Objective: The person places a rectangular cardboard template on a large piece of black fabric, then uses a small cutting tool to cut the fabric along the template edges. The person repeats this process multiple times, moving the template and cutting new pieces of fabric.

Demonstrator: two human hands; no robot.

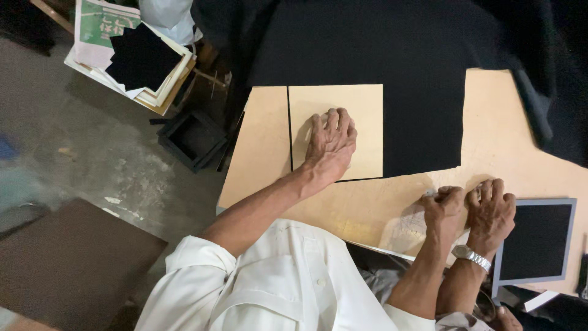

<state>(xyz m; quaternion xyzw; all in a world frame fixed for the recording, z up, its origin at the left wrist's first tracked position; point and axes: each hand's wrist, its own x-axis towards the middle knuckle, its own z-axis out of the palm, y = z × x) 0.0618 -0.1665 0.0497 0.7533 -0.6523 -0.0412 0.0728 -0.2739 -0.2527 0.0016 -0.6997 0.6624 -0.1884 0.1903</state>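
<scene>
On the work table, a tan square card (361, 116) is being pressed down by the left hand (331, 144). Its fingers are being kept close together and slightly bent, with the tips on the card and nothing gripped in them. The card is lying on a sheet of black fabric (398, 55), with a second tan piece (263, 141) just beside it on the left, the two being parted by a thin dark gap.

Nearer the body, the right hand (444, 205) is being rested on a large tan sheet (508, 129), which is spread along the near edge of the table and up its right side. This hand's fingers are being held curled under, knuckles up; whether anything is being pinched beneath them cannot be told. Touching it on the right, another person's hand (491, 208), with a metal watch (471, 256) on its wrist, is being pressed on the same sheet with its fingers bent likewise.

Beside that hand, a black panel in a grey frame (539, 242) is lying flat. On the concrete floor (92, 159) to the left, a small black tray (193, 138), a stack of papers topped with a black sheet (141, 58) and a brown board (67, 263) are being left well apart from the hands.
</scene>
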